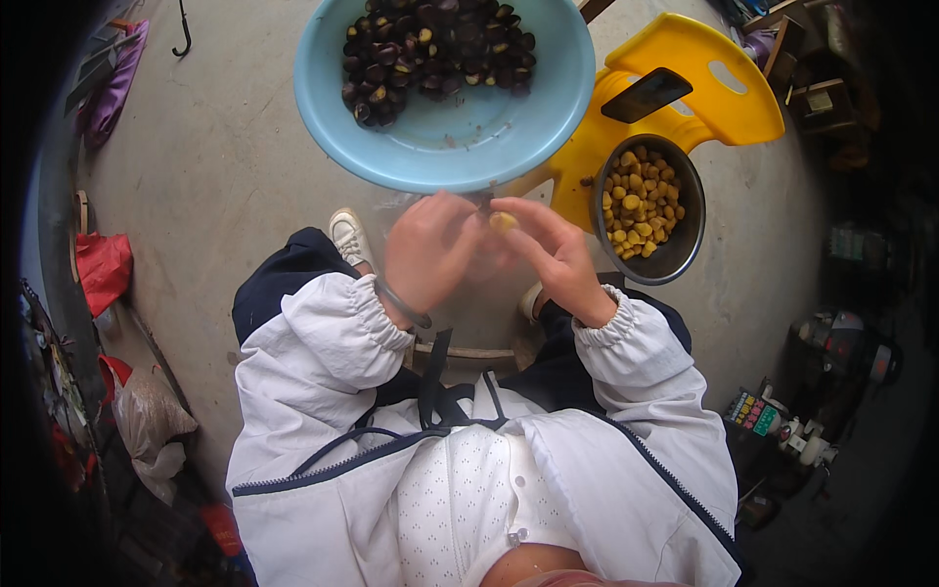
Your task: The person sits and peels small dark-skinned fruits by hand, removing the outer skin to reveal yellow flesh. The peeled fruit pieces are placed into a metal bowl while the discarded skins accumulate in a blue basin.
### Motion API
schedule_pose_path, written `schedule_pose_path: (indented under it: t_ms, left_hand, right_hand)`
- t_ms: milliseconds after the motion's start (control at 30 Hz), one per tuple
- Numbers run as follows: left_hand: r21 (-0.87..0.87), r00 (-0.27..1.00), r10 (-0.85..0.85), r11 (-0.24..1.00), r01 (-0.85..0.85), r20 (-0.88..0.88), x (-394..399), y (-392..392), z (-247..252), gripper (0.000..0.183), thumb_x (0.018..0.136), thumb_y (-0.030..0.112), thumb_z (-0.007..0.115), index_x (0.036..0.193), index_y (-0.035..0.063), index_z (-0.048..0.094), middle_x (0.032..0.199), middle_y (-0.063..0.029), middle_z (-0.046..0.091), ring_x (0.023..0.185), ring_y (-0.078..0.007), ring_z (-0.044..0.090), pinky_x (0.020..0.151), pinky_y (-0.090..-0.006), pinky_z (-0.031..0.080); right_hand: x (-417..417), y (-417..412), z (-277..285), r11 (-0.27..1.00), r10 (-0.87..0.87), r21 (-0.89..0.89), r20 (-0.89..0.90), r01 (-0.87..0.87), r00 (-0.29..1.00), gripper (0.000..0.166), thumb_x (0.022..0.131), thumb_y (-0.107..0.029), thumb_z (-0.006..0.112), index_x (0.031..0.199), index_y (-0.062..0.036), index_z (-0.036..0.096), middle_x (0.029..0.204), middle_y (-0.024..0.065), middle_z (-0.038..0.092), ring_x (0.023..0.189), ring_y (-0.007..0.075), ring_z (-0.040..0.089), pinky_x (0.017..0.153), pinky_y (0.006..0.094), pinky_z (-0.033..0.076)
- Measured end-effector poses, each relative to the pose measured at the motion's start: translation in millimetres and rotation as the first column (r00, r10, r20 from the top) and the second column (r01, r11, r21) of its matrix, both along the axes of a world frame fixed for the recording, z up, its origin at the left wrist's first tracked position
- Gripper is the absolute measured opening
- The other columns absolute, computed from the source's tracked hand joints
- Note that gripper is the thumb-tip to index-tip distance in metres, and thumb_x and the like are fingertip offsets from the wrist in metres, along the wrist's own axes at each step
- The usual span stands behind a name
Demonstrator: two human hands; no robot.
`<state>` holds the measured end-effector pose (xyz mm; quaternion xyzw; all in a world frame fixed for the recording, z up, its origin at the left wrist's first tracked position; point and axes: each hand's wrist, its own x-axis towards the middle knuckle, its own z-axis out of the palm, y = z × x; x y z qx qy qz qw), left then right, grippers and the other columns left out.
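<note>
Both hands meet just below the near rim of a light-blue plastic basin (469, 158). Dark-shelled chestnuts (440, 51) are heaped in its far part, some with yellow flesh showing. Between thumb and fingers my right hand (554, 253) pinches a yellow chestnut (502, 221). My left hand (429, 246), blurred and wearing a bracelet, has its thumb and fingertips closed on a small dark piece, perhaps shell, touching that chestnut. To the right of my right hand, a round metal bowl (698, 242) holds many peeled yellow chestnuts (638, 198).
A yellow plastic chair (660, 44) stands at the upper right, partly under the bowl, with a black smartphone (647, 95) on it. Bags (147, 418) and a red cloth or bag (103, 268) lie at the left. Machinery (843, 345) stands at the right on the concrete floor.
</note>
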<state>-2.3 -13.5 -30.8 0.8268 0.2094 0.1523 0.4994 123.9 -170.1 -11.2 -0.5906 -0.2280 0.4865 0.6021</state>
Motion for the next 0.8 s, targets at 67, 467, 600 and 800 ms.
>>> schedule_pose_path:
  t_ms: [67, 467, 600, 800]
  left_hand:
    - [0.033, 1.000, 0.001, 0.999, -0.002, 0.022, 1, 0, 4, 0.010, 0.090, 0.006, 0.064, 0.099, 0.0021, 0.068, 0.089, -0.0092, 0.067, 0.077, -0.0218, 0.063, 0.066, -0.0319, 0.047]
    - [-0.003, 0.992, 0.030, 1.000, -0.030, 0.124, 0, -2, 11, 0.020, 0.082, -0.002, 0.073, 0.102, 0.0037, 0.070, 0.101, -0.0073, 0.067, 0.078, -0.0168, 0.064, 0.063, -0.0278, 0.045]
    - [-0.016, 0.991, -0.007, 1.000, 0.010, 0.132, 1, -1, 16, 0.020, 0.081, -0.001, 0.075, 0.100, 0.0031, 0.071, 0.095, -0.0068, 0.067, 0.078, -0.0170, 0.064, 0.063, -0.0278, 0.045]
    - [-0.006, 0.989, -0.011, 1.000, 0.012, 0.150, 0, -2, 15, 0.019, 0.081, -0.004, 0.073, 0.099, 0.0021, 0.072, 0.093, -0.0072, 0.068, 0.078, -0.0175, 0.064, 0.063, -0.0280, 0.047]
  right_hand:
    - [0, 0, 0, 1.000, -0.021, 0.001, 0.013, 0.021, 1.000, 0.036, 0.103, -0.006, 0.057, 0.138, 0.0013, 0.055, 0.112, 0.0074, 0.068, 0.094, 0.0122, 0.067, 0.079, 0.0250, 0.055]
    - [-3, 1, 0, 0.999, -0.028, -0.028, 0.429, 0.044, 0.903, 0.040, 0.091, -0.003, 0.074, 0.128, -0.0022, 0.060, 0.095, 0.0055, 0.071, 0.082, 0.0111, 0.068, 0.074, 0.0252, 0.054]
    - [-4, 2, 3, 0.999, -0.014, -0.032, 0.508, 0.035, 0.861, 0.040, 0.089, -0.003, 0.076, 0.126, -0.0030, 0.060, 0.092, 0.0060, 0.070, 0.080, 0.0118, 0.068, 0.073, 0.0254, 0.053]
    - [-6, 2, 2, 0.999, -0.005, -0.026, 0.549, 0.023, 0.836, 0.041, 0.088, -0.003, 0.077, 0.125, -0.0030, 0.060, 0.093, 0.0065, 0.070, 0.079, 0.0128, 0.068, 0.072, 0.0259, 0.053]
